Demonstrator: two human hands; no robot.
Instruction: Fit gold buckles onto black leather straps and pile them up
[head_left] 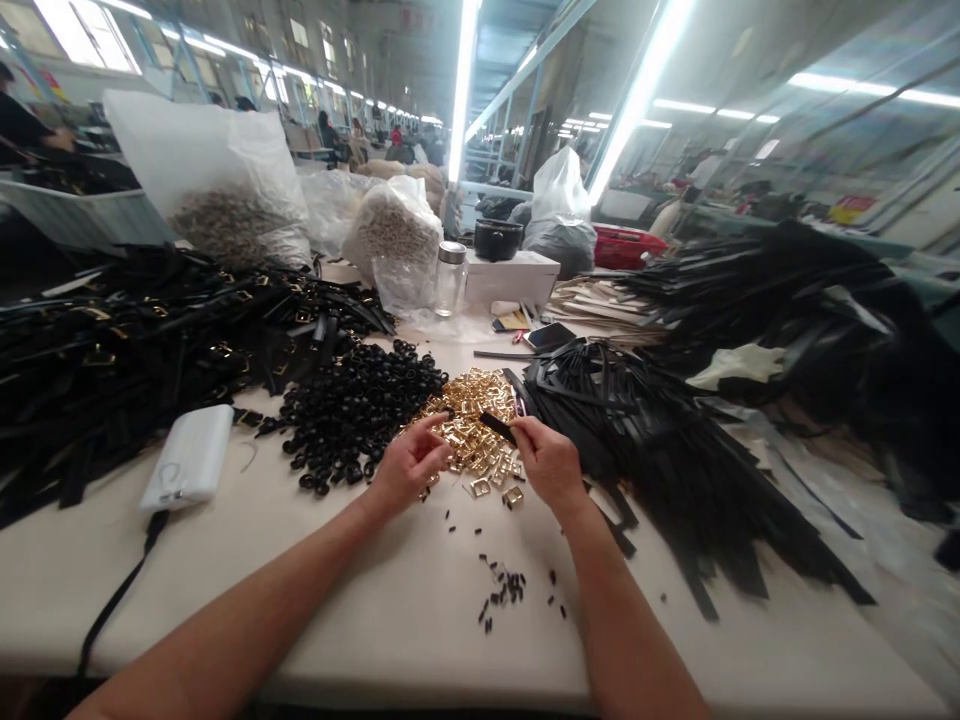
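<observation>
My right hand is closed, with thumb and fingertips pinching a short black strap that points left over the pile of gold buckles. My left hand is at the left edge of that pile, index finger stretched out and thumb apart from it. A small dark piece shows by its index fingertip; whether the finger touches it I cannot tell. Beside the left hand lies a heap of small black loops. Several loose gold buckles sit between the hands.
Small black bits are scattered between my forearms. Black straps spread to the right; buckled straps heap up on the left. A white power bank with a cable, a glass jar and a phone also lie on the table.
</observation>
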